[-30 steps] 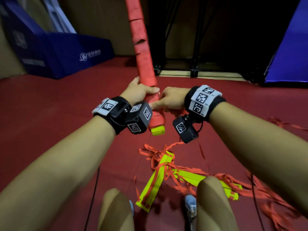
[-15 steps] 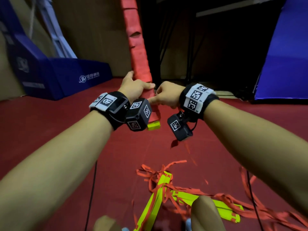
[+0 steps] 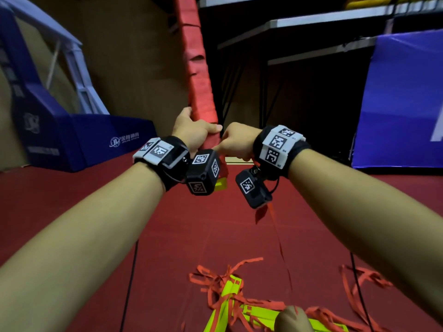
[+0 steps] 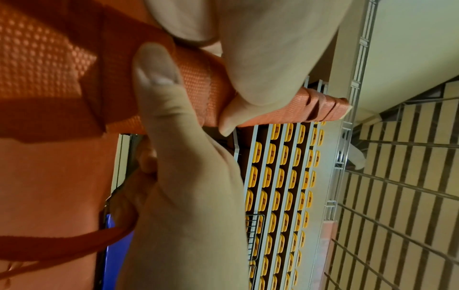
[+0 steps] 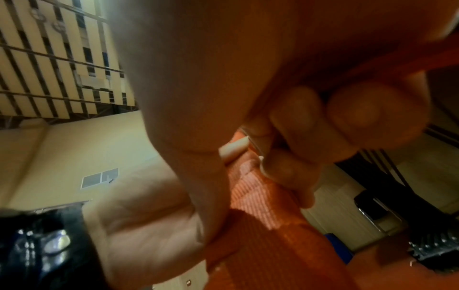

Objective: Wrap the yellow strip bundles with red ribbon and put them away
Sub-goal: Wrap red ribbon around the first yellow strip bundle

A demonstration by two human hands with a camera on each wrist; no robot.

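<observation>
Though blurry, white logo [image 3: 124, 140] beyond bundle [image 3: 201, 99]

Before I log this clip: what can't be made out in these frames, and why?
Top of the wrapped bundle: head view, cut off by the upper edge.
Its yellow end: head view, mostly behind the left wrist camera.
How the right hand holds the red ribbon: knuckles hide it in head view; right wrist view blurred.
Floor strips: head view, cut by the lower edge.

blue logo'd barrier [image 3: 72, 140] at l, blue panel [image 3: 402, 104] at r, red floor [image 3: 203, 236], black cable [image 3: 129, 283], tables [image 3: 335, 17] at bk
</observation>
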